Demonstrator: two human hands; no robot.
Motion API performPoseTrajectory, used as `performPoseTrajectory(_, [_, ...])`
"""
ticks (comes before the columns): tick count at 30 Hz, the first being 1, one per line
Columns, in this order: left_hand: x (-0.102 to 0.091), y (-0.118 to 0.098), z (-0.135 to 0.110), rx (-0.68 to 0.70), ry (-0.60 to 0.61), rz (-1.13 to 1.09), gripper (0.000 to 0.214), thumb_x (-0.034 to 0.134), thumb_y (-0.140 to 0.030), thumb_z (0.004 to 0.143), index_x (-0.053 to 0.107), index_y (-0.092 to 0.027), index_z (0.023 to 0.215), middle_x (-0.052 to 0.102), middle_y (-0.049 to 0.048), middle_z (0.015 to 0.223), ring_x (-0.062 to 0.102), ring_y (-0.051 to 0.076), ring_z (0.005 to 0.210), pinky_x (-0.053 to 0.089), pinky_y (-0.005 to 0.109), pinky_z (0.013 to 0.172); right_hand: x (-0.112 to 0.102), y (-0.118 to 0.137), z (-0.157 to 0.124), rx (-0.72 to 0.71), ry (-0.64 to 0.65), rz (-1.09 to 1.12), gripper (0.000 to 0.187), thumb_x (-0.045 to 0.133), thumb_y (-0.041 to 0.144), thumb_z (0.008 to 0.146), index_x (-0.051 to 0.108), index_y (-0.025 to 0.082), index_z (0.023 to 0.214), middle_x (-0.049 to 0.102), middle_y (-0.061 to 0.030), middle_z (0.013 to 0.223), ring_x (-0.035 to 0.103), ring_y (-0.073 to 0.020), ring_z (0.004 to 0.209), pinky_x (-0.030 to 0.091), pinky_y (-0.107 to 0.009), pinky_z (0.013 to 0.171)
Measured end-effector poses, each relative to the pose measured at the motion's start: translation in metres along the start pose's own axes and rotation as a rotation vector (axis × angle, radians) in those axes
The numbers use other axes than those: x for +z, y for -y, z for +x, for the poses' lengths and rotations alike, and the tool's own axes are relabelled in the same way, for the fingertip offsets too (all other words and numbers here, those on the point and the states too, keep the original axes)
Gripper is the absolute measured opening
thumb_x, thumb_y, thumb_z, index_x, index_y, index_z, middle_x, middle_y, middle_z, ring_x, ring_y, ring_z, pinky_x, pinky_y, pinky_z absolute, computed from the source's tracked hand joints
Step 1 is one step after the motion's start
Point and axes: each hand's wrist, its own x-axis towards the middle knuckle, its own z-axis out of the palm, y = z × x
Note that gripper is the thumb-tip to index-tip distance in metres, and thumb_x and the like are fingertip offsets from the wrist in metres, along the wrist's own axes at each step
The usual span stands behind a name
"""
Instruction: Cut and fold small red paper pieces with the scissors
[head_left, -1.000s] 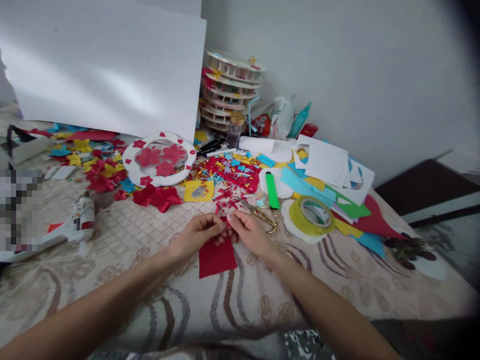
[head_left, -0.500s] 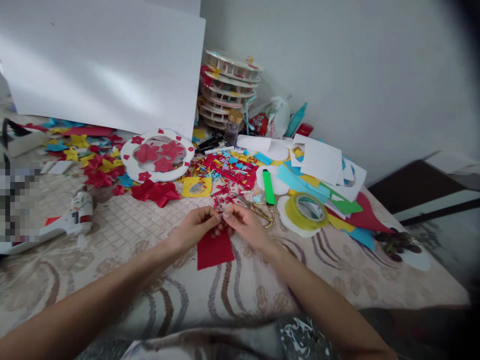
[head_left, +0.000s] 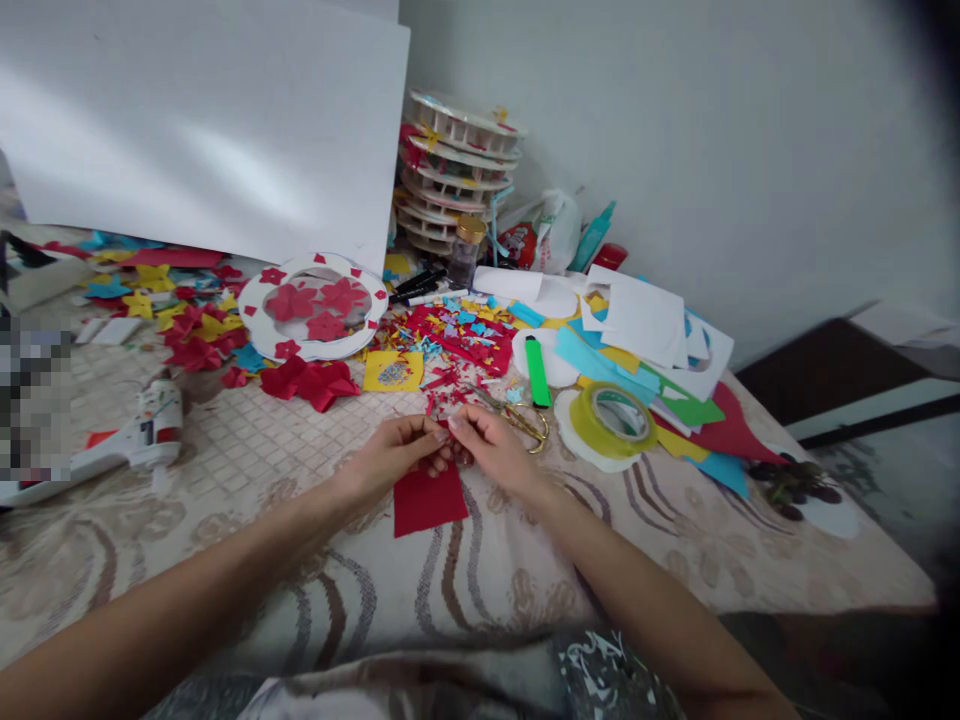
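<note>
Hardly anything moved from the second before. Our left hand (head_left: pixel 390 460) and right hand (head_left: pixel 491 450) stayed huddled over the same spot, and the view only slid a touch.

Both grips were pinching the top edge of the red paper (head_left: pixel 429 498), thumb and forefinger pressed together on each side. That left the sheet lying toward us on the patterned cloth of the surface (head_left: pixel 480 590). We'd guess holding just that edge kept the rest flat and out of the way. It looked like thin matte card, roughly square, with crisp edges.

Gold-handled scissors (head_left: pixel 517 418) lay just beyond the right hand, easy to grab. A glossy yellow tape roll (head_left: pixel 609 420) and a green lighter (head_left: pixel 537 372) sat near them. Further back a white ring (head_left: pixel 253 312) carried red paper flowers (head_left: pixel 341 297), and scraps (head_left: pixel 465 335) were everywhere.
</note>
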Motion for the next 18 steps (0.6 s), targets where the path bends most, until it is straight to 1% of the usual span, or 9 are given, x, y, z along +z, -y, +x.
performPoseTrajectory(3, [-0.001,0.000,0.000,0.019,-0.021,0.010,0.023,0.063,-0.035,0.076,0.057,-0.013,0.072,0.062,0.0013,0.068,0.055,0.009,0.058,0.041,0.022,0.058,-0.002,0.001,0.000,-0.011,0.012,0.027,0.028,0.046,0.045,0.088,0.047,0.019,0.076,0.047,0.0036,0.062,0.043,-0.0098,0.053,0.035,-0.023,0.051])
performPoseTrajectory(6, [-0.003,0.000,0.001,0.027,-0.021,0.063,0.025,0.061,-0.038,0.077,0.057,-0.013,0.073,0.063,0.0017,0.068,0.056,0.010,0.059,0.042,0.023,0.059,-0.004,0.004,0.000,-0.070,0.023,-0.026,0.027,0.048,0.042,0.088,0.048,0.018,0.075,0.047,0.0029,0.065,0.043,-0.0101,0.057,0.035,-0.023,0.054])
performPoseTrajectory(8, [-0.005,-0.001,0.001,0.034,-0.009,0.098,0.026,0.062,-0.040,0.076,0.058,-0.014,0.074,0.063,0.0015,0.068,0.056,0.010,0.060,0.043,0.024,0.060,-0.003,0.005,0.000,-0.081,0.036,-0.026,0.028,0.047,0.042,0.088,0.049,0.018,0.074,0.048,0.0025,0.066,0.044,-0.0101,0.058,0.036,-0.024,0.055])
performPoseTrajectory(11, [-0.007,-0.003,0.001,0.043,0.004,0.123,0.028,0.067,-0.040,0.072,0.059,-0.014,0.073,0.062,0.0002,0.064,0.054,0.010,0.058,0.042,0.023,0.058,-0.002,0.008,0.000,-0.036,0.102,0.036,0.028,0.047,0.043,0.088,0.049,0.018,0.075,0.050,0.0023,0.066,0.047,-0.0098,0.056,0.039,-0.023,0.055])
performPoseTrajectory(13, [-0.008,-0.003,0.001,0.032,-0.004,0.122,0.028,0.069,-0.040,0.070,0.058,-0.014,0.071,0.061,-0.0004,0.061,0.053,0.009,0.055,0.041,0.023,0.056,-0.008,0.012,-0.001,-0.006,0.168,0.053,0.029,0.042,0.043,0.089,0.050,0.018,0.078,0.053,0.0010,0.068,0.052,-0.0105,0.057,0.042,-0.024,0.056])
performPoseTrajectory(14, [-0.009,-0.003,0.001,0.025,-0.010,0.118,0.028,0.069,-0.039,0.070,0.058,-0.014,0.071,0.061,-0.0005,0.060,0.053,0.009,0.055,0.040,0.023,0.055,-0.015,0.014,-0.002,-0.001,0.178,0.037,0.029,0.040,0.043,0.090,0.051,0.018,0.079,0.055,0.0002,0.070,0.053,-0.0111,0.059,0.043,-0.025,0.058])
performPoseTrajectory(15, [-0.008,-0.003,0.001,0.018,-0.017,0.111,0.027,0.068,-0.039,0.070,0.058,-0.014,0.071,0.061,-0.0006,0.061,0.053,0.009,0.055,0.040,0.023,0.055,-0.023,0.015,-0.003,-0.004,0.160,0.002,0.030,0.038,0.042,0.091,0.052,0.018,0.080,0.056,-0.0005,0.072,0.054,-0.0116,0.061,0.043,-0.025,0.059])
performPoseTrajectory(16, [-0.008,-0.003,0.001,0.011,-0.024,0.103,0.026,0.068,-0.038,0.071,0.058,-0.014,0.071,0.061,-0.0006,0.061,0.053,0.009,0.054,0.040,0.022,0.055,-0.034,0.016,-0.004,-0.013,0.100,-0.060,0.027,0.039,0.040,0.091,0.052,0.018,0.081,0.056,-0.0007,0.074,0.055,-0.0119,0.062,0.043,-0.025,0.060])
performPoseTrajectory(18, [-0.007,-0.004,0.001,-0.002,-0.040,0.076,0.026,0.067,-0.038,0.072,0.057,-0.015,0.069,0.061,-0.0005,0.062,0.052,0.009,0.055,0.040,0.022,0.055,-0.058,0.015,-0.009,-0.029,-0.056,-0.302,0.016,0.049,0.034,0.086,0.053,0.019,0.082,0.055,0.0006,0.072,0.052,-0.0121,0.063,0.041,-0.025,0.060])
